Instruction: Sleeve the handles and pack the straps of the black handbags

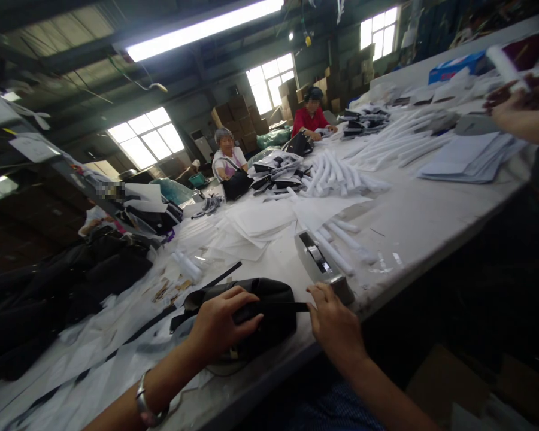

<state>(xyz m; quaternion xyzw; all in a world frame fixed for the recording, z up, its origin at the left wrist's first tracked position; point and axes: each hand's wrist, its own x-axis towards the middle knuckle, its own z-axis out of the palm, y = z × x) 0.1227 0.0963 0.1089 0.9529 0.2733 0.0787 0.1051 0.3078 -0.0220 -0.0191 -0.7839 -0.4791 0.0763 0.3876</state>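
Observation:
A black bag point(276, 329) lies on the white table near its front edge. My left hand point(224, 320) is on top of the bag, thumb and fingers curled around a black part of it. From there a narrow black strap point(291, 307) runs to the right. Its end is pinched between the thumb and fingers of my right hand point(335, 323). Just beyond my right hand stands a grey tape dispenser point(323, 266). What lies under my left palm is hidden.
White rolls point(336, 173) and sheets point(251, 224) spread over the table point(413, 221). Black material point(72, 293) is heaped at left. Grey-white sheets point(465, 157) lie at right, near another person's hands point(516, 96). People sit across the table.

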